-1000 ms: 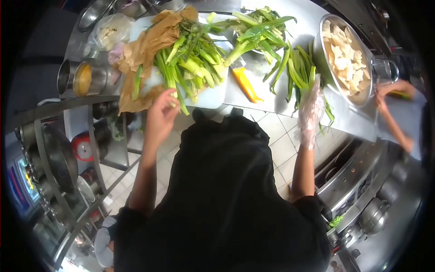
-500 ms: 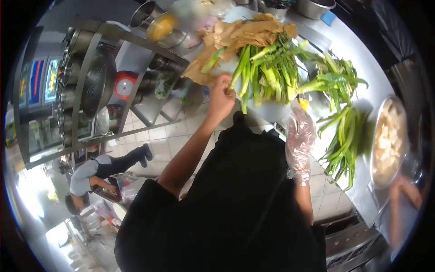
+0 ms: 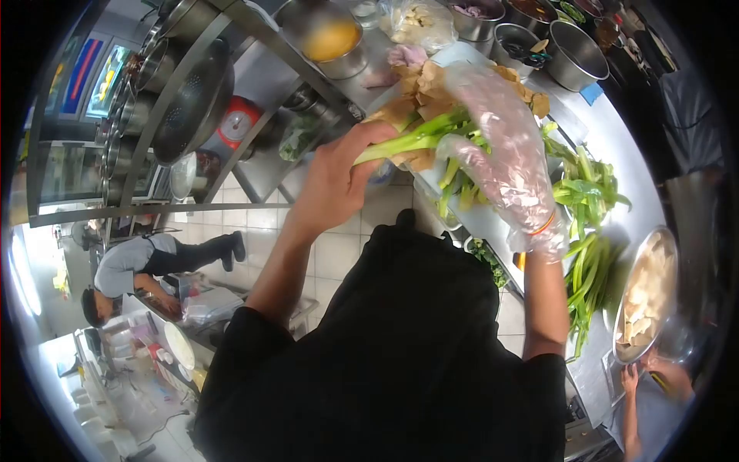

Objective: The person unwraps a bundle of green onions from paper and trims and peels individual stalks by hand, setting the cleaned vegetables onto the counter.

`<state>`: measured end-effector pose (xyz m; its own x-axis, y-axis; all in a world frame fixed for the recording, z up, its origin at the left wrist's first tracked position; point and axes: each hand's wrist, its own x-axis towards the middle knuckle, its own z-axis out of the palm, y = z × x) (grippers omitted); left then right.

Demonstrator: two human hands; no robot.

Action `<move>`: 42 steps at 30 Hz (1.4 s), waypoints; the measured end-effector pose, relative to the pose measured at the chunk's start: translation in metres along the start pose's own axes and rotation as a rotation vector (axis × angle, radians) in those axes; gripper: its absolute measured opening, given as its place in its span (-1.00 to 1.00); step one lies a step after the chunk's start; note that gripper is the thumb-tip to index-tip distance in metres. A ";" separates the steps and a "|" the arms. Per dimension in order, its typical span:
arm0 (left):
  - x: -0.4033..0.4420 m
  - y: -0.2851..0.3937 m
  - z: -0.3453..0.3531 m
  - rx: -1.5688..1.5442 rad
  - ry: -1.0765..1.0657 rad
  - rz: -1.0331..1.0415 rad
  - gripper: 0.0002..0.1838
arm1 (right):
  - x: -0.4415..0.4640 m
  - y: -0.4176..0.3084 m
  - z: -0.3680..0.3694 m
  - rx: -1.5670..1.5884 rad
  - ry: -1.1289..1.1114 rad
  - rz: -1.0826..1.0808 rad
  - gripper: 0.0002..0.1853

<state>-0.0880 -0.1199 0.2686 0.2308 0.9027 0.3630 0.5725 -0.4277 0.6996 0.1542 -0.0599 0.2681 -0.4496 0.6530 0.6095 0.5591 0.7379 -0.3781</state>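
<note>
My bare left hand [image 3: 336, 181] is closed around the pale ends of a few long green vegetable stalks [image 3: 419, 138], lifted above the board. Over their leafy side reaches my right hand [image 3: 504, 150] in a clear plastic glove, its thumb and fingers spread with the greens between them. An elastic band circles the glove's wrist. Crumpled brown paper [image 3: 423, 85] lies behind the greens, partly covered by the glove. To the right are a pile of leafy greens [image 3: 589, 185] and a bundle of long green stalks [image 3: 589, 281] on the steel counter.
An oval metal bowl of pale cut pieces [image 3: 647, 296] stands at the right, near a co-worker's arm [image 3: 630, 416]. Several metal pots [image 3: 577, 54] line the back. A rack with a colander [image 3: 192, 104] and red scale [image 3: 239, 122] is at left; another person [image 3: 138, 266] works beyond.
My left hand has raised the stalks up and to the left off the pile. My gloved right hand has moved up from the counter edge to over the greens. The view has shifted.
</note>
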 end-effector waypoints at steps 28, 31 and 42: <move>0.142 0.029 0.053 -0.772 -0.148 -0.079 -0.86 | -0.024 0.067 -0.156 -0.536 0.294 0.310 -0.73; 0.142 0.020 0.046 -0.904 -0.145 -0.085 -0.81 | -0.078 0.126 -0.166 -0.647 0.236 0.202 -0.75; 0.127 0.014 0.025 -0.935 -0.120 -0.147 -0.82 | -0.135 0.169 -0.104 -0.572 0.021 0.508 -0.54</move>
<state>-0.0308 -0.0100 0.3092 0.3155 0.9268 0.2036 -0.2471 -0.1269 0.9606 0.3817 -0.0409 0.1940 -0.0309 0.8806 0.4728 0.9698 0.1409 -0.1991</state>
